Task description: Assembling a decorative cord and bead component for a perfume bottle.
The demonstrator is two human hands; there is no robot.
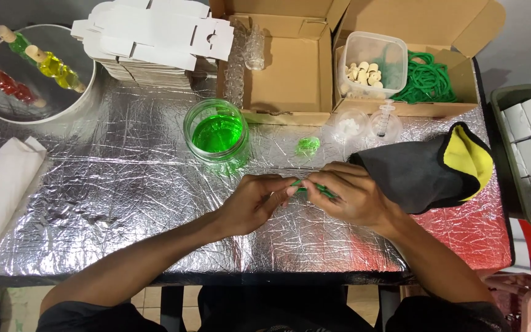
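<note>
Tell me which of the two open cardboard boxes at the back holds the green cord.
The right-hand cardboard box: green cord is coiled inside it beside a clear tub of pale wooden pieces. The left box holds no cord.

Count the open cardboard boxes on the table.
2, both at the far edge: left box behind the green jar, right box holding green cord and a plastic tub. None seems hidden.

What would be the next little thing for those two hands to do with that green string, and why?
Probably pull the green cord a little further through the fingers. Both the left hand and the right hand pinch it between their fingertips, close together above the foil-covered table, and only a short stretch shows. The small green bottle lies apart, untouched, behind them.
</note>
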